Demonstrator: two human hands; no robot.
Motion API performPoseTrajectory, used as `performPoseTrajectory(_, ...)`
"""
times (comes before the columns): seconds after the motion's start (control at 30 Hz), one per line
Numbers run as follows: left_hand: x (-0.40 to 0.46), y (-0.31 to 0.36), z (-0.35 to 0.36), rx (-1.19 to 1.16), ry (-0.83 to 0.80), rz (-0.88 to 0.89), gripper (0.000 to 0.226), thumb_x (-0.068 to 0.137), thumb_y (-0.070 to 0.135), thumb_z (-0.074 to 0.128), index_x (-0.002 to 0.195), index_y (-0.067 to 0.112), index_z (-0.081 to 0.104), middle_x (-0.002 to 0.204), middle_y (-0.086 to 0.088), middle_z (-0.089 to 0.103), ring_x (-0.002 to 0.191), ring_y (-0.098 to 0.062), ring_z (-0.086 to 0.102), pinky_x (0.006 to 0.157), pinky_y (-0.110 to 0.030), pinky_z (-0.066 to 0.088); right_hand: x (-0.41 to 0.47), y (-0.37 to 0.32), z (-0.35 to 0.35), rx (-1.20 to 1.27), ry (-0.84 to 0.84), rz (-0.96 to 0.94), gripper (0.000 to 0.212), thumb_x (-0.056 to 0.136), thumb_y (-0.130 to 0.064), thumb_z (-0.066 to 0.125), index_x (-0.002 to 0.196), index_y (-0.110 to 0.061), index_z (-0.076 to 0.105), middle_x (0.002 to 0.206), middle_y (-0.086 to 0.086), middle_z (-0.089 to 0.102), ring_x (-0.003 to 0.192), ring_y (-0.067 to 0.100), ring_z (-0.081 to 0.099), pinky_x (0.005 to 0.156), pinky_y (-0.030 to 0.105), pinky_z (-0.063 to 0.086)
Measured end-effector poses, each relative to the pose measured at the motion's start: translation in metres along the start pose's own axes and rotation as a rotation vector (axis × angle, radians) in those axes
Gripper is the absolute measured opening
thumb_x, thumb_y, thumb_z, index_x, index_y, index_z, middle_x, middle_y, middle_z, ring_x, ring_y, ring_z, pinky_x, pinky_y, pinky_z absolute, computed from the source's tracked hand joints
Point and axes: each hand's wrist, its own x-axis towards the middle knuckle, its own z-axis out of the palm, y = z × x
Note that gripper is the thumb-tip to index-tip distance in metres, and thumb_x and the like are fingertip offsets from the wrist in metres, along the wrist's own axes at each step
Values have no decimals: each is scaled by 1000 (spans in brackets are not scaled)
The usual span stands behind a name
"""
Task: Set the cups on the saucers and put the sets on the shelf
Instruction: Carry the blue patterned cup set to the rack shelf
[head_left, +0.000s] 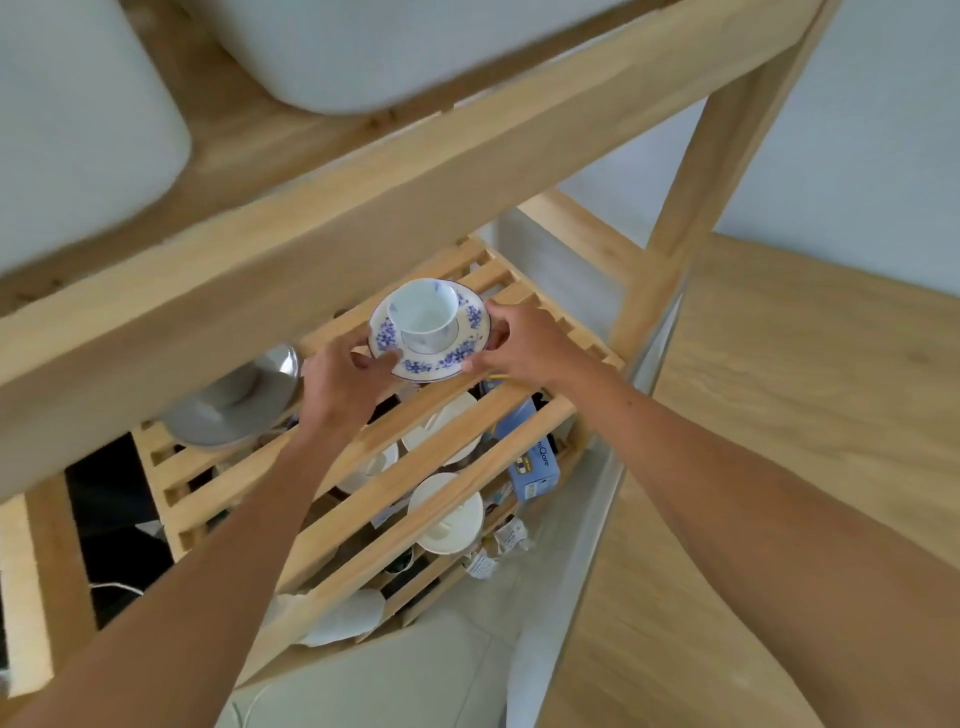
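Note:
A white cup (423, 314) stands upright on a white saucer with blue flowers (470, 340). The set is over the slatted wooden shelf (363, 483), near its back right part; whether the saucer touches the slats I cannot tell. My left hand (345, 384) grips the saucer's left rim with thumb on top. My right hand (519, 338) grips the right rim. Both arms reach in under the upper shelf beam.
A thick wooden beam (311, 228) of the upper shelf crosses above the hands. A grey metal plate (234, 405) lies on the slats at left. Below the slats are white dishes (447, 512) and a blue box (535, 467). A wooden post (670, 218) stands at right.

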Motion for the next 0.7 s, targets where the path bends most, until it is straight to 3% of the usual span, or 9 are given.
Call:
performPoseTrajectory(0.1, 4, -7, 6, 114, -63, 75, 58, 71, 51, 78, 121, 25, 61, 89, 9, 66, 84, -10, 60, 68, -26, 44, 10, 4, 0, -24, 40, -11, 46, 83, -23, 80, 126, -17, 66, 73, -18, 56, 65, -5, 51, 60, 20, 36)
performPoseTrajectory(0.27, 11, -11, 13, 170, -27, 62, 95, 65, 68, 74, 142, 22, 43, 133, -1, 59, 122, -21, 51, 99, -49, 43, 22, 4, 3, -124, 88, 2, 30, 90, -26, 72, 115, -10, 68, 91, 5, 66, 83, 18, 60, 65, 30, 43)
performPoseTrajectory(0.4, 18, 0, 15, 154, 8, 9, 92, 68, 62, 74, 143, 20, 42, 130, 0, 59, 130, -20, 37, 96, -48, 41, 34, 0, 8, -183, 165, 30, 22, 93, -24, 66, 94, -2, 66, 90, 17, 68, 79, 31, 63, 70, 44, 51)
performPoseTrajectory(0.47, 20, 6, 16, 170, 24, -7, 89, 71, 61, 72, 144, 21, 41, 131, -1, 59, 131, -20, 35, 93, -46, 42, 34, -5, 11, -181, 155, 41, 25, 95, -28, 62, 109, -8, 68, 97, 13, 71, 79, 29, 62, 73, 41, 52)
performPoseTrajectory(0.5, 22, 7, 16, 181, 29, -8, 88, 72, 60, 71, 144, 21, 40, 133, -1, 58, 132, -20, 34, 93, -46, 42, 33, -7, 12, -187, 142, 47, 35, 95, -30, 61, 125, -12, 65, 109, 12, 71, 88, 29, 63, 83, 42, 54)
performPoseTrajectory(0.57, 21, 12, 16, 186, 36, 2, 82, 76, 55, 71, 143, 19, 41, 136, -4, 56, 130, -23, 36, 96, -46, 41, 30, -9, 13, -219, 115, 69, 56, 96, -32, 60, 148, -17, 46, 133, 12, 64, 113, 33, 62, 98, 45, 51)
performPoseTrajectory(0.6, 20, 14, 16, 188, 35, 9, 77, 78, 51, 71, 142, 16, 44, 136, -5, 57, 128, -23, 40, 97, -44, 40, 28, -10, 12, -223, 109, 80, 60, 97, -32, 59, 151, -17, 40, 136, 12, 62, 115, 33, 62, 98, 44, 51)
performPoseTrajectory(0.63, 19, 18, 15, 191, 30, 16, 72, 81, 47, 70, 140, 14, 46, 135, -6, 58, 124, -23, 44, 96, -41, 40, 26, -10, 10, -216, 107, 83, 60, 97, -30, 58, 152, -18, 39, 132, 10, 64, 109, 29, 65, 94, 41, 53)
performPoseTrajectory(0.7, 14, 24, 14, 197, 25, 29, 64, 85, 43, 68, 138, 12, 48, 134, -6, 59, 114, -19, 47, 88, -34, 38, 21, -12, 5, -207, 99, 81, 57, 99, -27, 56, 153, -19, 39, 117, 6, 69, 73, 12, 62, 77, 32, 52)
